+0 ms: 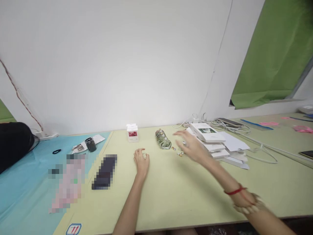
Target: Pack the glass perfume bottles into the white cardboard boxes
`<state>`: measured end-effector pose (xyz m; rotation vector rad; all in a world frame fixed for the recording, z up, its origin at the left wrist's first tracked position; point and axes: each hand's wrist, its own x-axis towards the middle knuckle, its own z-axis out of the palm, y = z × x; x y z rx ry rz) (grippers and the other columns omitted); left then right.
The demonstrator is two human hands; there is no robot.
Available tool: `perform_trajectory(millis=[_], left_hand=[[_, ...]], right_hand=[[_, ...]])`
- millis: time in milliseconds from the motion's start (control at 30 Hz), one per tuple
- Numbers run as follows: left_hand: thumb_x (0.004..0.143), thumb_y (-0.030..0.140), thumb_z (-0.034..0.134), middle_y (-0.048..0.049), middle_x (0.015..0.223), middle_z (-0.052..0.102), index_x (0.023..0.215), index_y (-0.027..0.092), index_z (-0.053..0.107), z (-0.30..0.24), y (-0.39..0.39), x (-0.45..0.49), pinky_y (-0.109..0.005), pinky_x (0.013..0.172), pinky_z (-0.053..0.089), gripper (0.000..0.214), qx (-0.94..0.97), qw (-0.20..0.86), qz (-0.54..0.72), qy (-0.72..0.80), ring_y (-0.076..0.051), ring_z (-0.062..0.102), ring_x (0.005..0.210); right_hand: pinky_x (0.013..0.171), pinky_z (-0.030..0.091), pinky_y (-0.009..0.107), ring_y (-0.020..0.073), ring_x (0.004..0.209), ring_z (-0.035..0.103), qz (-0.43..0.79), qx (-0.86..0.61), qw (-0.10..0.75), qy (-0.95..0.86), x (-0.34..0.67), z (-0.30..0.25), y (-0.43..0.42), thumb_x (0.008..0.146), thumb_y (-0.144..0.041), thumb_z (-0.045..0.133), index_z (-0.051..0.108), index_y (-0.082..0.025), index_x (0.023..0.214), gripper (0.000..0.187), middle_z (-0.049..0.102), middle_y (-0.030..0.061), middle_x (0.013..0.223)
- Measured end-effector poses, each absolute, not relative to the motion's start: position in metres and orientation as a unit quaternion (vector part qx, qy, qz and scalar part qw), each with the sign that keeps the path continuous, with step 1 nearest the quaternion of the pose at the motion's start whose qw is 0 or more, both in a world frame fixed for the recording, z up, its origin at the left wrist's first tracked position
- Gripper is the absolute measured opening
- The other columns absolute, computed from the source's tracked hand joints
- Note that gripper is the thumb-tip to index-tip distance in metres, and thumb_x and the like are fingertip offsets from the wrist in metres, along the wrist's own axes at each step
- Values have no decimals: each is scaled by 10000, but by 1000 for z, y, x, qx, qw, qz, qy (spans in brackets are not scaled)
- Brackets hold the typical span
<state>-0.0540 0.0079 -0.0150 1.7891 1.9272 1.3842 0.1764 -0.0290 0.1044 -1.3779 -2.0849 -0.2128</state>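
Note:
My left hand (141, 162) rests on the pale green tabletop with its fingers loosely curved and the thumb apart; nothing shows in it. My right hand (192, 145), slightly blurred, hovers over the table with fingers spread and holds nothing I can see. Just beyond its fingertips lies a shiny green, ribbed object (162, 139), perhaps a row of rounded pieces in clear wrap; its kind is unclear. Several small gold and silvery pieces (180, 152) are scattered beneath my right hand. Small white boxes (133, 134) with a red picture stand beyond my left hand.
White flat boxes (207, 132) and papers are piled at the right, beside tangled white cables (266, 156). A dark pixelated item (105, 172) lies left of my left arm. A dark jar (90, 145) stands on the blue cloth (22, 195). A wall closes off the back.

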Motion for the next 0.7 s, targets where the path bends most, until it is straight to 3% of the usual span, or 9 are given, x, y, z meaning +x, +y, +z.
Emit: perform_trajectory(millis=[100,167,267,400,567,700], left_hand=[[764,183,427,-58,1035,552,986,204,536,-18,6,-55,-376,902,372,248,629,101,421,645,-195,498,1022],[763,188,422,-71,1105,546,1078,192,497,-21,5,-56,-380,935,356,324,623,94,403,664,-196,488,1070],[763,225,428,-126,1291,437,1266,146,349,-29,7,-53,-421,1019,277,515,583,39,378,719,-239,368,1231],[771,334,440,-188,1364,350,1278,106,376,-39,19,-46,-535,1052,142,559,605,6,273,748,-351,209,1313],[778,342,435,-231,1396,259,1356,89,220,-41,48,-46,-529,1045,180,666,584,-28,287,759,-346,224,1312],[744,454,497,-274,1374,234,1370,61,60,-37,84,-59,-480,1020,274,859,506,-37,403,762,-341,294,1277]], right_hand=[[713,421,269,165,785,604,41,-553,105,-826,111,63,-17,904,-350,295,605,-180,937,355,652,74,893],[720,400,272,191,827,611,33,-589,40,-807,81,37,-10,898,-292,319,619,-137,899,337,658,118,899],[706,387,290,229,863,613,19,-619,41,-784,58,15,-3,885,-218,319,618,-96,917,324,652,162,918],[662,372,289,228,831,620,17,-647,69,-759,55,7,-2,882,-205,297,612,-116,918,329,661,141,886],[617,322,274,206,791,619,33,-636,106,-764,62,0,-1,863,-213,332,605,-161,878,278,665,97,854],[572,263,276,187,718,616,33,-620,141,-771,63,-3,-1,847,-203,351,597,-172,795,253,662,70,770]])
